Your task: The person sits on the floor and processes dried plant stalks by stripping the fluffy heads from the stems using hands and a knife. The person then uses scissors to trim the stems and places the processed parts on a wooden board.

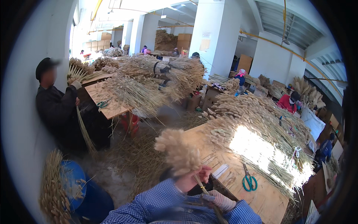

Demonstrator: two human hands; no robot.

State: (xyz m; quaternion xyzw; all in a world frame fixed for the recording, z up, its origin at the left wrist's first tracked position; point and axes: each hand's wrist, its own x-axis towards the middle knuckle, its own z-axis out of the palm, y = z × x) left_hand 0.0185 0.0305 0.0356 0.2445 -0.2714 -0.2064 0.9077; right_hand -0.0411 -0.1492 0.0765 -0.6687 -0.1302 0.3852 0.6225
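A bunch of dried bunny-tail grass (179, 152) is upright before me, its fluffy heads tilted away to the left. My left hand (193, 177), bare, is around the stems just beneath the heads, some fingers raised. Lower on the stems, my right hand (218, 199) grips them in a striped glove. A thin yellow band (202, 187) circles the stems between the two hands. To the right, on the wooden table (264, 201), lie green-handled scissors (249, 180) and a white strip (220, 171). The lower stem ends run out of view.
Large heaps of dried grass (237, 117) cover the table's far side. A co-worker (56, 98) at left holds stems beside another table (95, 91) with scissors (103, 104). A blue barrel (95, 196) stands lower left. Loose stems (139, 159) litter the floor. A column (215, 36) rises behind.
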